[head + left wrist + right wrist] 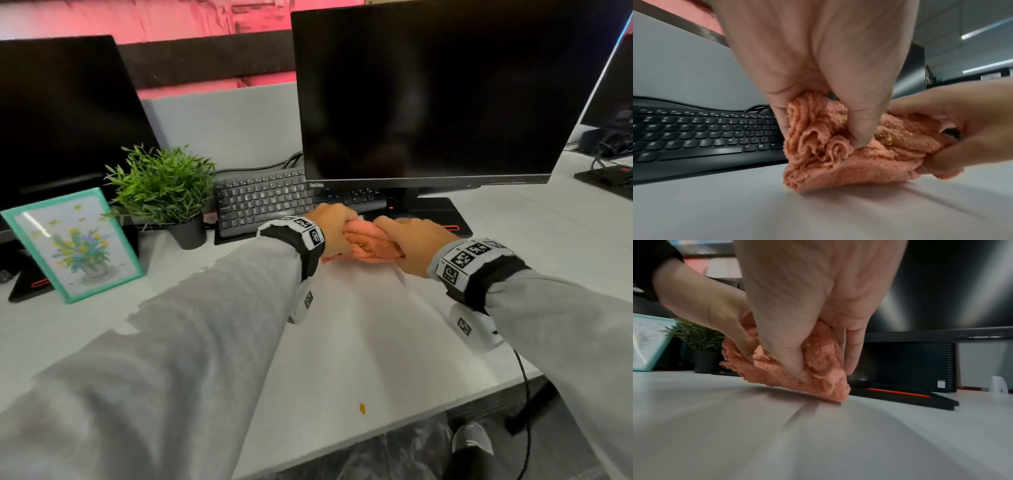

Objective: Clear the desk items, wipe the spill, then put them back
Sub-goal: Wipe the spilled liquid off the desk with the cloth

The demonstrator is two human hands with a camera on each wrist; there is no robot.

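Both fists bunched on the cloth (pixel 359 245) — low over the desk (pixel 359 342).
Left hand (pixel 330 228) clamped on one end, right hand (pixel 407 245) on the other — yellow spot (pixel 362 408) nearer, toward the desk's front edge.

Bunched, stained pink cloth (pixel 366 245) on desk (pixel 359 342)

We count three dark monitors (pixel 424 92), one black keyboard (pixel 263 202), one potted plant (pixel 164 185), one framed flower picture (pixel 73 245), one pink cloth (pixel 838 154), and two hands (pixel 330 228).
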